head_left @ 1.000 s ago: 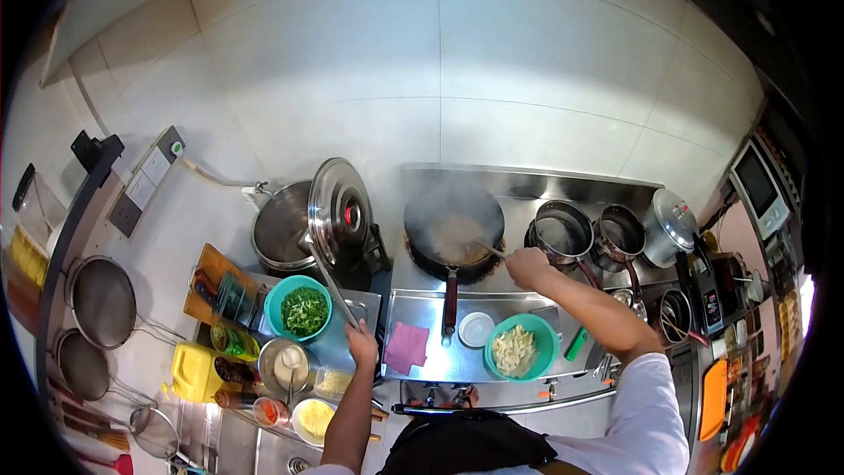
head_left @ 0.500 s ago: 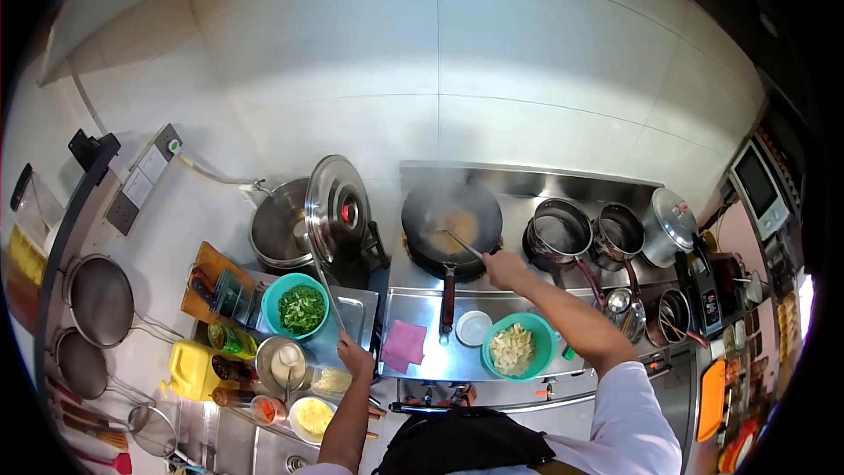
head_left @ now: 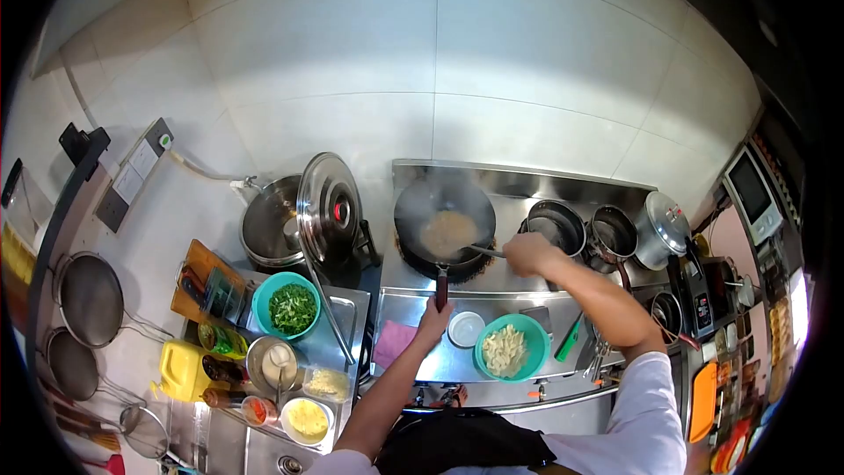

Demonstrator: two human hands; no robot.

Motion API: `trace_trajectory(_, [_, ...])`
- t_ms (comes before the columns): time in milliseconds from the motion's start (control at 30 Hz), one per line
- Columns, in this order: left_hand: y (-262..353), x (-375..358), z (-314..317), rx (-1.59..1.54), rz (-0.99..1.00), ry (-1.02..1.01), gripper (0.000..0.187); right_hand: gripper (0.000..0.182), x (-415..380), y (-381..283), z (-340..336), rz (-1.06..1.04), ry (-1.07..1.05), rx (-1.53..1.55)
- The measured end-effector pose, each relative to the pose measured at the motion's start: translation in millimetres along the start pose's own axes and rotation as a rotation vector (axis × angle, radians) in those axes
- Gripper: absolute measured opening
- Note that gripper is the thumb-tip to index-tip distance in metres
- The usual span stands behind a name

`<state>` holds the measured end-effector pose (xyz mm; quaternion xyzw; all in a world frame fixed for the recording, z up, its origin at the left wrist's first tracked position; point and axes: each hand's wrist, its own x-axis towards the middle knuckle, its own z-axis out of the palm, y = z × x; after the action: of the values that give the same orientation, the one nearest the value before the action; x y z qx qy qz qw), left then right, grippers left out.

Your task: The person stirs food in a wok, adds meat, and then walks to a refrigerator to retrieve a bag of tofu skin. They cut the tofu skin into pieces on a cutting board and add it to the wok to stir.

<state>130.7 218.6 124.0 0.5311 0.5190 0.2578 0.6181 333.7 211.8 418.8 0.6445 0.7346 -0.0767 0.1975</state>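
Observation:
A black wok (head_left: 411, 237) on the stove holds tan, steaming food (head_left: 449, 234). My left hand (head_left: 433, 320) is closed around the wok's dark handle (head_left: 442, 280). My right hand (head_left: 530, 253) grips a long-handled metal cooking utensil (head_left: 485, 251) that reaches over the wok's right side; steam and food hide its head. Below the stove stands a turquoise bowl (head_left: 537, 354) of pale sliced food (head_left: 505, 351), right of a small white dish (head_left: 466, 330). Near my left wrist lies a pink cloth (head_left: 393, 343).
Saucepans (head_left: 556, 224) and a pressure cooker (head_left: 661, 229) stand right of the wok. To the left are a large pot (head_left: 264, 227), a big lid (head_left: 327, 207), a long metal utensil (head_left: 332, 321) and a bowl of chopped greens (head_left: 291, 310). A green-handled tool (head_left: 569, 339) lies right.
My left hand has let go of the long metal utensil at the left and moved right onto the wok handle. My right hand has shifted slightly right and up, still holding its utensil.

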Motion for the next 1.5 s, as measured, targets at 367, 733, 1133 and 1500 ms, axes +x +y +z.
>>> trace_trajectory(367, [18, -17, -15, 0.235, 0.036, 0.054, 0.051, 0.017, 95, -29, 97, 0.168, 0.344, 0.264])
trace_trajectory(733, [16, -10, -17, 0.220, 0.039, 0.037, 0.050, 0.019, 26, 6, 7, 0.030, -0.025, 0.049])
trace_trajectory(1133, [-22, 13, -17, 0.257, 0.130, 0.099, 0.044, 0.018, 89, -13, 66, 0.121, 0.182, 0.189])
trace_trajectory(1500, [-3, 9, -43, 0.206, -0.026, -0.006, 0.042, 0.022, 18, 21, -7, 0.064, 0.050, -0.041])
